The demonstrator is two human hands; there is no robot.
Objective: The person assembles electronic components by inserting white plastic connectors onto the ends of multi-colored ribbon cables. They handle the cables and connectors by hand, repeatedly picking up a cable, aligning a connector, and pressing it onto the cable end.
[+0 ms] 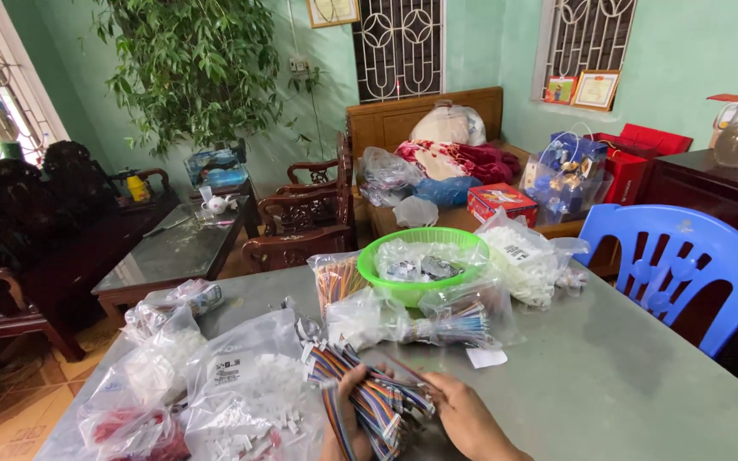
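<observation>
I had the bundle of multicoloured ribbon wires [369, 401] at the near edge of the grey bench [608, 376], low in the middle of my view. My left hand [348, 408] was clenched around its near end, and my right hand [465, 418] pinched the strands from the right, so both grips were grasping the same bundle.

The loose ends fanned out toward the far left, over a clear bag of small white connectors [254, 388]. I judged that a careless pull could snag those ends on the bag and spill the white pieces already lying loose beside it. The strands could also tangle if my right grip slackened. Farther off, another wire bundle in plastic [437, 324] lay just in front of the green basket [386, 282], close enough to get mixed in with mine.
</observation>
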